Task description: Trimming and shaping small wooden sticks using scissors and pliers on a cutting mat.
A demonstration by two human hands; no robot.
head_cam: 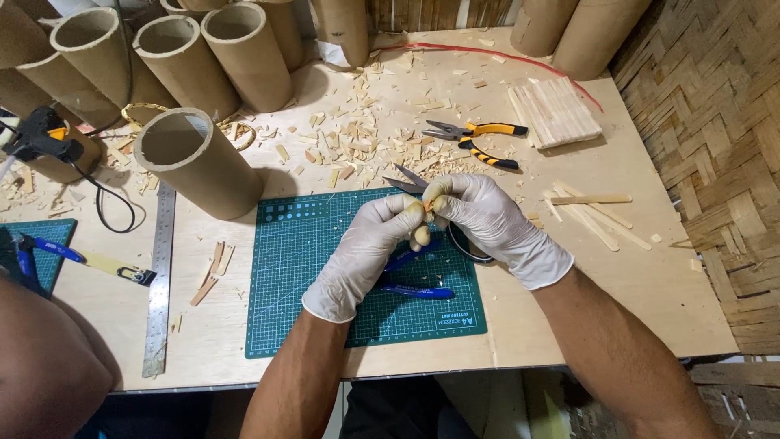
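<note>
Wooden stick piece (426,206), small and pale, sat pinched between the fingertips of both your gloved hands, just above the far edge of the green cutting mat (309,268). Your left hand (361,252) was curled closed, thumb and fingers tight on the piece. Your right hand (487,219) was closed too, gripping the same piece from the right; it also seemed to hold a pair of snips (404,180), whose grey blades poked out to the far left of your fingers, though the grip itself was hidden. Under your hands, on the mat, lay a blue-handled tool (416,290). To the left of the mat a steel ruler (160,276) lay lengthwise. Further left, another person's arm (45,366) filled the near corner. Beyond your hands, wood chips (366,138) were scattered over the table (634,301), with yellow-and-black pliers (479,138) among them. To the right lay a few loose long sticks (593,213), and farther off a flat bundle of sticks (555,111). Cardboard tubes (195,158) crowded the far left side.
</note>
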